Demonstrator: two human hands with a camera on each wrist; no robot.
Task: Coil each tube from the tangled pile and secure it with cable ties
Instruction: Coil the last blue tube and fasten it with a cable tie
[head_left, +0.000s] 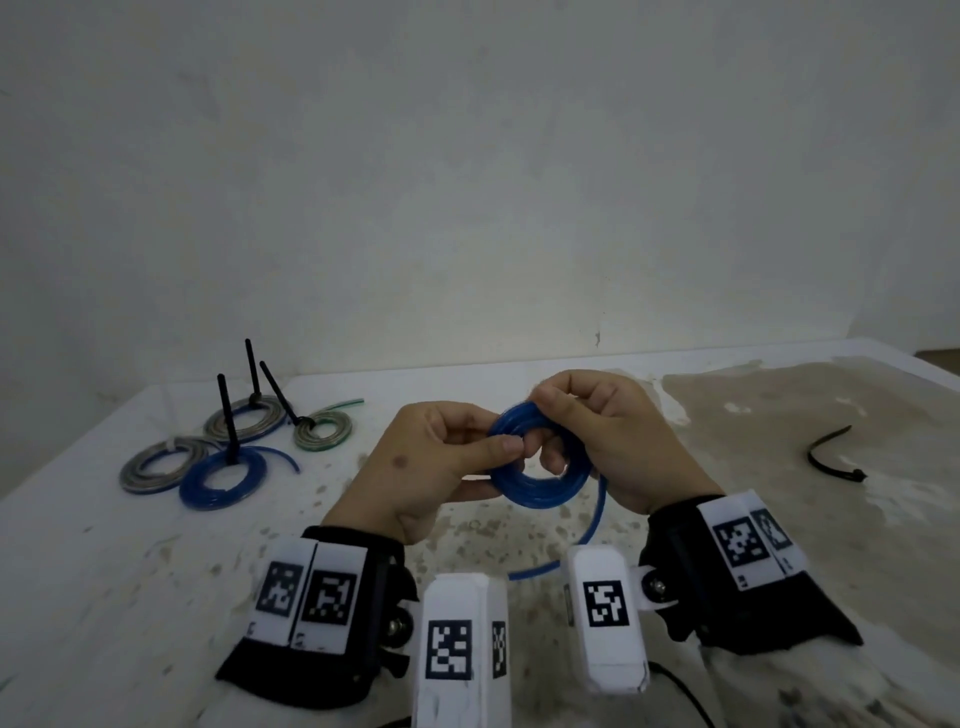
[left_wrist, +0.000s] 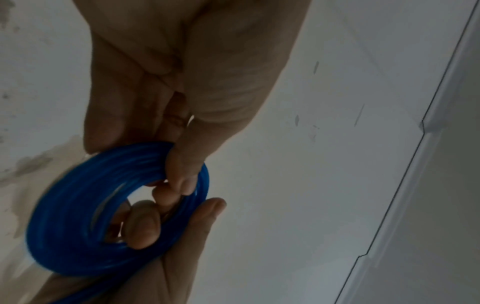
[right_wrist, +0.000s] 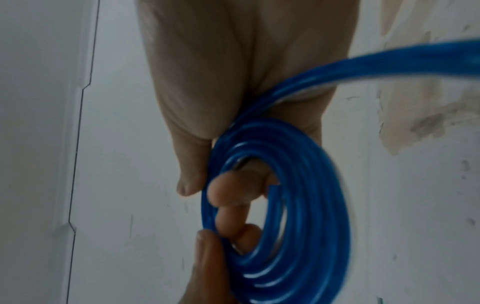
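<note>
A blue tube coil (head_left: 540, 488) hangs in the air between both hands above the table. My left hand (head_left: 441, 462) pinches the coil's left side, thumb on top and fingers through the ring. My right hand (head_left: 597, 431) grips the coil's upper right edge with curled fingers. The loose tail (head_left: 592, 530) of the tube drops from the coil toward the table near my wrists. In the left wrist view the blue coil (left_wrist: 85, 207) sits between thumb and fingers. In the right wrist view the coil (right_wrist: 293, 207) wraps round the fingertips, its tail running off to the upper right.
Several tied coils lie at the left: a blue coil (head_left: 223, 478), grey ones (head_left: 156, 465) (head_left: 244, 418) and a greenish one (head_left: 322, 428), with black tie tails sticking up. A loose black cable tie (head_left: 831, 457) lies at the right on the stained tabletop (head_left: 779, 415).
</note>
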